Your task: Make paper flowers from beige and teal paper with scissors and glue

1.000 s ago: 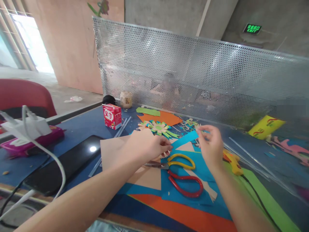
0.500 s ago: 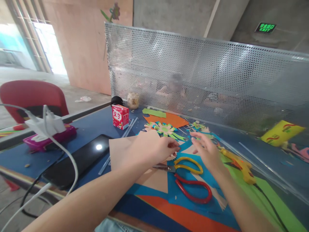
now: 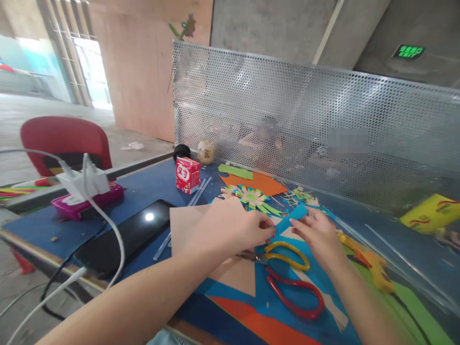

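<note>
A blue paper strip (image 3: 292, 218) stretches between my two hands above the table. My left hand (image 3: 257, 227) pinches its near left end. At its far right end, the fingers of my right hand (image 3: 316, 230) are closed on it. Just below my hands lie scissors with one yellow and one red handle (image 3: 295, 292), their blades partly under my left wrist. They rest on blue and peach paper sheets (image 3: 233, 275). Beyond my hands is a fringed paper flower (image 3: 251, 196) in green, blue and peach.
A yellow glue gun (image 3: 370, 261) lies right on green paper (image 3: 409, 306), near clear glue sticks (image 3: 395, 256). Left are a phone (image 3: 125, 239), white charger (image 3: 84, 182) with cables, and a red box (image 3: 187, 176). A perforated metal screen (image 3: 305, 115) borders the table's back; people sit behind it.
My right hand has closed on the blue strip, which now shows raised between both hands. The whole view has shifted slightly, so things appear further right.
</note>
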Demonstrator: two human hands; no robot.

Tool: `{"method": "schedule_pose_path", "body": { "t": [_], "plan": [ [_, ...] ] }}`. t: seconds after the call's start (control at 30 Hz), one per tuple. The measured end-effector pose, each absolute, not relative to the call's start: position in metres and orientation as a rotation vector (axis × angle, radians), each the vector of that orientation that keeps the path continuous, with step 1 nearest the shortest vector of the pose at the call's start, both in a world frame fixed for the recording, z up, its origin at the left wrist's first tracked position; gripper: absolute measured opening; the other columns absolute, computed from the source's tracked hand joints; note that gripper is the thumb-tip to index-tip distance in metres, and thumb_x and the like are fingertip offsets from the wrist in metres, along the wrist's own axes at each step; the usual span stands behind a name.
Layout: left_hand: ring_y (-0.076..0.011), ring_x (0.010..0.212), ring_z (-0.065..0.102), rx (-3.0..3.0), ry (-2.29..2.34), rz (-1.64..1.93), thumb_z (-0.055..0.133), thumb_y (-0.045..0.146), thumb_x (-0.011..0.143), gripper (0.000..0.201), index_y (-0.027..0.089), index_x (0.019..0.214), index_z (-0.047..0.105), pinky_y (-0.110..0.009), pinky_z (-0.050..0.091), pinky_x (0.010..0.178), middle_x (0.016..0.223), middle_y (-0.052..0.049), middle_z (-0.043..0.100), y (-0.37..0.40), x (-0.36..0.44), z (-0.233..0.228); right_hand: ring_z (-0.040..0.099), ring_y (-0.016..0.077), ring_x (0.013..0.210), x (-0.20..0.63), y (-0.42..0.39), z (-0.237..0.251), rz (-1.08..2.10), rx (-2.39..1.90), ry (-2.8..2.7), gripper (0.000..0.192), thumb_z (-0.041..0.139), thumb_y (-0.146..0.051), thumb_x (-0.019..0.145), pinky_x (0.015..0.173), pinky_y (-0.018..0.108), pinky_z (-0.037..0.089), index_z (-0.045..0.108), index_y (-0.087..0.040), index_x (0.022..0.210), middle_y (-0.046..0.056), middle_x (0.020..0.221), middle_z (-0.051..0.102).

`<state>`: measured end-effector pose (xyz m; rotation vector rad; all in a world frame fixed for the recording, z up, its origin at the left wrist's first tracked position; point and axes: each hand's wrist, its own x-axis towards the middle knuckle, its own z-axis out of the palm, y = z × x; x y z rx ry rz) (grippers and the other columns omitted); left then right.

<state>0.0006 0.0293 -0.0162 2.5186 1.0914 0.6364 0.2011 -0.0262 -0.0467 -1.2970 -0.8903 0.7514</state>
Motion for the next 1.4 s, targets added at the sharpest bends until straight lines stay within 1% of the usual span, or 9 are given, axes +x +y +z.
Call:
{"method": "schedule_pose_path", "body": {
  "t": [0.07,0.2,0.33,0.43,0.6,0.83,1.07,1.27,1.4],
  "plan": [
    [-0.0245,0.078,0.058,2.527,1.098,0.646,0.051,0.055,0.071,0.033,0.029,0.071,0.072,-0.028,0.039,0.067,0.055,-0.003,0.06,0.027,0.001,-0.014,0.058,0.0129,0.052,0.2,-0.025,-0.049,0.744,-1.313,-0.887,0.063,0.082,-0.032,0.05,0.056,0.027,0.051,0.045,-0.021,0.1,-0.005,0.062,0.065],
    [-0.0225,0.073,0.058,2.523,1.071,0.577,0.053,0.046,0.071,0.026,0.026,0.064,0.069,-0.027,0.04,0.065,0.052,-0.002,0.058,0.02,0.003,-0.002,0.057,0.0126,0.051,0.196,-0.025,-0.052,0.704,-1.325,-0.905,0.055,0.08,-0.032,0.053,0.055,0.026,0.049,0.048,-0.021,0.096,-0.005,0.063,0.065],
    [-0.0174,0.066,0.058,2.426,0.985,0.459,0.054,0.032,0.071,0.017,0.023,0.064,0.067,-0.024,0.041,0.061,0.055,0.0,0.061,0.011,0.006,0.013,0.056,0.0123,0.048,0.195,-0.024,-0.054,0.697,-1.319,-0.937,0.045,0.078,-0.032,0.057,0.052,0.027,0.048,0.05,-0.022,0.09,-0.005,0.062,0.063],
    [-0.016,0.063,0.058,2.39,0.965,0.427,0.054,0.028,0.071,0.016,0.022,0.065,0.067,-0.023,0.041,0.058,0.056,0.0,0.063,0.008,0.006,0.018,0.055,0.0118,0.049,0.196,-0.024,-0.056,0.693,-1.315,-0.945,0.041,0.076,-0.033,0.059,0.051,0.026,0.047,0.051,-0.021,0.088,-0.005,0.062,0.063],
    [-0.0164,0.064,0.058,2.401,0.975,0.424,0.054,0.028,0.072,0.015,0.022,0.069,0.068,-0.024,0.042,0.06,0.057,0.0,0.063,0.008,0.004,0.019,0.056,0.0125,0.048,0.198,-0.023,-0.057,0.639,-1.316,-0.953,0.046,0.078,-0.037,0.056,0.051,0.027,0.048,0.051,-0.021,0.089,-0.004,0.063,0.063],
    [-0.0158,0.061,0.057,2.417,0.975,0.475,0.056,0.029,0.071,0.015,0.022,0.061,0.065,-0.023,0.041,0.058,0.055,0.0,0.062,0.005,0.001,0.023,0.056,0.013,0.047,0.198,-0.021,-0.059,0.622,-1.317,-0.949,0.043,0.078,-0.038,0.056,0.05,0.028,0.049,0.051,-0.02,0.085,-0.004,0.061,0.063],
    [-0.0153,0.06,0.056,2.459,0.994,0.501,0.055,0.033,0.072,0.017,0.023,0.067,0.067,-0.023,0.04,0.056,0.057,-0.001,0.062,0.001,0.001,0.027,0.058,0.0146,0.048,0.199,-0.022,-0.058,0.629,-1.327,-0.928,0.04,0.078,-0.037,0.055,0.051,0.028,0.05,0.054,-0.02,0.082,-0.004,0.06,0.061],
    [-0.0219,0.07,0.058,2.546,0.994,0.604,0.052,0.036,0.075,0.022,0.023,0.067,0.067,-0.03,0.041,0.064,0.059,-0.005,0.061,0.009,-0.007,0.009,0.058,0.0159,0.049,0.199,-0.024,-0.058,0.633,-1.369,-0.872,0.043,0.079,-0.04,0.053,0.05,0.029,0.05,0.054,-0.021,0.082,-0.005,0.059,0.061],
    [-0.0258,0.074,0.058,2.664,1.006,0.687,0.043,0.036,0.081,0.031,0.024,0.065,0.067,-0.036,0.04,0.068,0.059,-0.009,0.06,0.018,-0.008,-0.009,0.058,0.015,0.05,0.203,-0.024,-0.061,0.648,-1.392,-0.889,0.036,0.078,-0.041,0.056,0.051,0.028,0.05,0.058,-0.019,0.076,-0.002,0.058,0.062]
  ]
}}
